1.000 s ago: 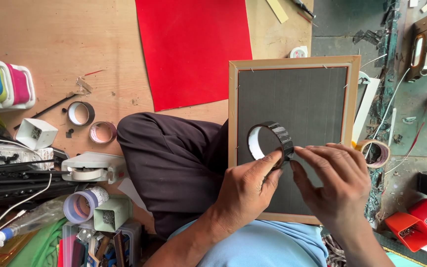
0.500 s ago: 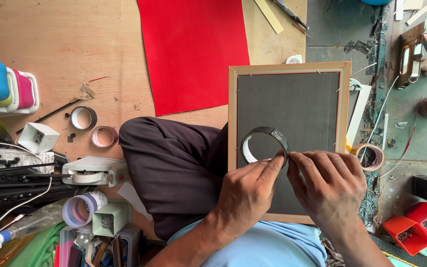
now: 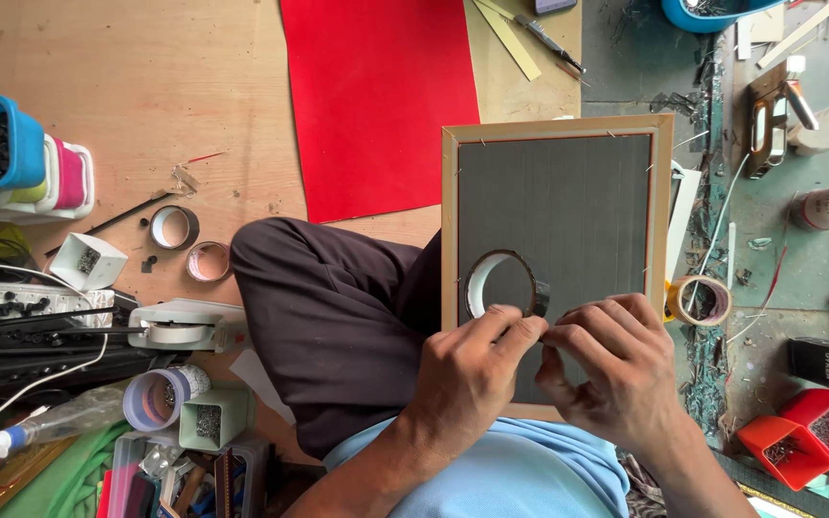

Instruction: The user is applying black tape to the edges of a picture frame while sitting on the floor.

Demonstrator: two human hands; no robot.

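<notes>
Just above both hands' (image 3: 472,379) grip: tape roll (image 3: 503,285), on frame (image 3: 556,129).

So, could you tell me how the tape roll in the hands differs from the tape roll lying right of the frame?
The black roll is held on the frame's grey backing by the left hand and right hand; the tan roll lies untouched on the green surface. The black roll is dark outside with a white inner core; the tan roll is brownish throughout. Both are open rings lying roughly flat.
</notes>
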